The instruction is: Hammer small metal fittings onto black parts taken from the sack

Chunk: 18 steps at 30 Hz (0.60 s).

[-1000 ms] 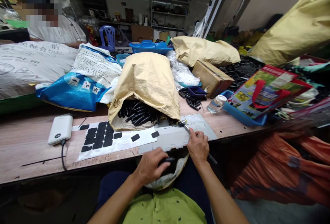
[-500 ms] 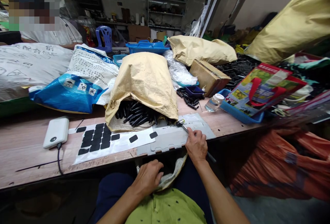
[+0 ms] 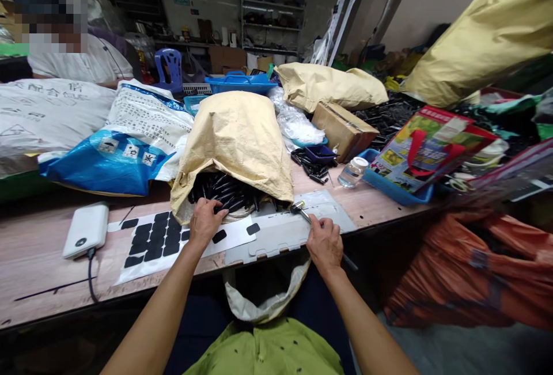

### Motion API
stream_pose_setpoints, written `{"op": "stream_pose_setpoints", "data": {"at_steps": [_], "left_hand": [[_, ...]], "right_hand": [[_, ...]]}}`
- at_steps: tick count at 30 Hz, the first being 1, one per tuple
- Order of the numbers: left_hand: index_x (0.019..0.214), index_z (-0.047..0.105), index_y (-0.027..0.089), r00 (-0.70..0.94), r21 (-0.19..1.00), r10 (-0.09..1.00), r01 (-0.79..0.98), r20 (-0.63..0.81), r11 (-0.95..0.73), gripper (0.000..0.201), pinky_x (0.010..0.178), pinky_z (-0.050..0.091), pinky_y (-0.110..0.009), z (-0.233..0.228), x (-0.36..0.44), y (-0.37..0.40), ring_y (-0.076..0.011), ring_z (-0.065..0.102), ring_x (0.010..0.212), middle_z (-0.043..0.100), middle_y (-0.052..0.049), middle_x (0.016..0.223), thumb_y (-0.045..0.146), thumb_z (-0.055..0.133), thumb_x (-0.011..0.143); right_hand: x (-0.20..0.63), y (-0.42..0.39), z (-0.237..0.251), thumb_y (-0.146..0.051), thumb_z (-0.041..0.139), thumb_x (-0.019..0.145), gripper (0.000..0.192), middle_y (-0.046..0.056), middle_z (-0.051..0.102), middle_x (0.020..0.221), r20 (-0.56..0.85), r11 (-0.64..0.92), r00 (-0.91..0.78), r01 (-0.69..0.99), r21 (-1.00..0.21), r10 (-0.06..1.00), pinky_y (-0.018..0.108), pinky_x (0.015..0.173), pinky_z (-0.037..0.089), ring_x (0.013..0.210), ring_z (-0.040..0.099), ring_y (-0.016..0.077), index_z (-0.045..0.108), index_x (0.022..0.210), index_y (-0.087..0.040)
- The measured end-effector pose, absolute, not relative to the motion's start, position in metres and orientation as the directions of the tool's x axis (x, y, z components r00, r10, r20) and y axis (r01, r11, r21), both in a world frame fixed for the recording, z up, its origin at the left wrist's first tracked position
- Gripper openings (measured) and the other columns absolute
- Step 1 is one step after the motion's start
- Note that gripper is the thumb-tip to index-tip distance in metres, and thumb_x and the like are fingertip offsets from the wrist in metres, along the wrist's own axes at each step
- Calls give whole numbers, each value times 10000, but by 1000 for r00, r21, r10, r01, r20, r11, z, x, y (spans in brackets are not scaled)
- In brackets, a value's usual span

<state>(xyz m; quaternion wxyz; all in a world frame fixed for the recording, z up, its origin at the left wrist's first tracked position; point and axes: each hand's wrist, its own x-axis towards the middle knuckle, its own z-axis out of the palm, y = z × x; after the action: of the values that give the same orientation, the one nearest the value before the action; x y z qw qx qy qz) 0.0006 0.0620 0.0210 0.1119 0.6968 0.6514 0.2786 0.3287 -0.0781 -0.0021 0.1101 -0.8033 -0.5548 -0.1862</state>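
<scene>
My left hand (image 3: 205,223) is at the mouth of a tan sack (image 3: 235,133). Its fingers are curled onto one of the black tapered pieces (image 3: 227,190) spilling out there; the fingertips partly hide it. My right hand (image 3: 325,241) is closed around the shiny metal handle of a small hammer (image 3: 299,208), whose head points away over a grey plate (image 3: 276,239) at the table edge. Under the edge, a pale bag (image 3: 254,309) hangs with its mouth open in front of my lap.
On the left lie a sheet with black stickers (image 3: 159,237) and a white power bank (image 3: 88,228) with a cable. A small jar (image 3: 352,172), blue tray (image 3: 401,188) and cardboard box (image 3: 343,127) are to the right. An orange sack (image 3: 470,271) stands beside the table. A person sits opposite.
My left hand has moved from above the pale bag up and forward to the tan sack's mouth. My right hand keeps the hammer in nearly the same place. The view has shifted slightly.
</scene>
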Motion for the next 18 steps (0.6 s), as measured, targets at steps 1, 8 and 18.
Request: {"op": "stream_pose_setpoints", "data": {"at_steps": [1, 8, 18], "left_hand": [[941, 739, 210, -7, 523, 971, 843, 240, -123, 223, 802, 499, -363, 20, 0, 60, -237, 600, 856, 583, -55, 934, 389, 693, 818], [997, 693, 231, 260, 593, 900, 682, 351, -428, 187, 847, 451, -355, 33, 34, 2, -230, 587, 919, 695, -46, 964, 383, 656, 893], [977, 750, 255, 443, 661, 877, 605, 185, -445, 207, 877, 413, -364, 5, 69, -9, -234, 572, 946, 691, -33, 931, 372, 765, 808]], "right_hand": [[328, -78, -2, -230, 526, 971, 380, 79, 547, 1075, 417, -361, 318, 932, 25, 851, 313, 687, 303, 911, 432, 235, 619, 1327, -329], [325, -78, 3, -210, 478, 976, 388, 99, 536, 1078, 390, -356, 347, 933, -50, 853, 312, 705, 330, 931, 435, 244, 614, 1328, -302], [340, -102, 11, -304, 556, 945, 346, 99, 548, 1108, 331, -352, 408, 911, -217, 851, 338, 817, 421, 986, 511, 244, 653, 1269, -233]]}}
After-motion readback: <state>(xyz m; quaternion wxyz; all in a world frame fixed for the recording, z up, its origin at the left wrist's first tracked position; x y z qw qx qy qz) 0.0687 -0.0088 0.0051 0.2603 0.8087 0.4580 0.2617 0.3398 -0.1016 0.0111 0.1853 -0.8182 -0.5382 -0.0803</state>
